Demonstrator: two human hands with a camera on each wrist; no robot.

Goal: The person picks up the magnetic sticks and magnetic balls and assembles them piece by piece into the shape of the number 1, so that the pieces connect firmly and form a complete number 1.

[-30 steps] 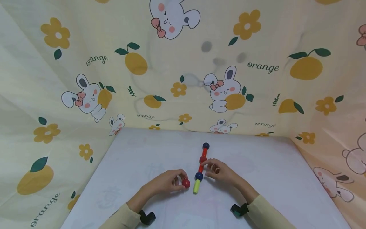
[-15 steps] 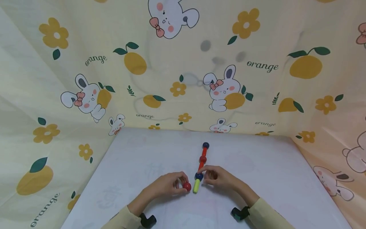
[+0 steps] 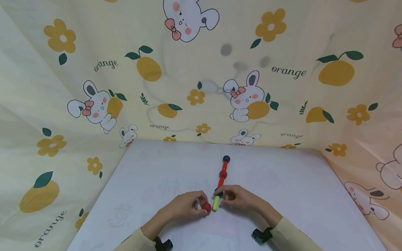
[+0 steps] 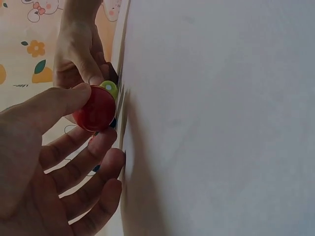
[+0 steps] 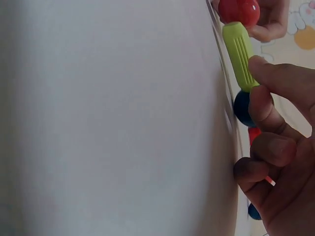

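My left hand (image 3: pixel 187 205) pinches a glossy red ball (image 4: pixel 96 112) between thumb and fingertips, low over the table. Right beside that ball is the near end of a yellow-green ribbed rod (image 5: pixel 238 51). The rod joins a dark blue ball (image 5: pixel 242 105), partly covered by my right hand (image 3: pixel 237 196). Its thumb and index finger pinch the rod where it meets this ball. Beyond, the chain runs away from me: a red rod (image 3: pixel 221 181), a second red ball (image 3: pixel 223 174), another red rod (image 3: pixel 224 166) and a far dark blue ball (image 3: pixel 226 159).
The white table (image 3: pixel 276 181) reaches back to a cream cloth (image 3: pixel 188 69) printed with rabbits, oranges and flowers, which also hangs at both sides. A black device (image 3: pixel 261 235) is at the right wrist, and another black device (image 3: pixel 163 244) at the left.
My right hand has slid along the chain toward me, from the near red rod to the blue ball and yellow-green rod. The left hand has brought its red ball nearer and slightly right.
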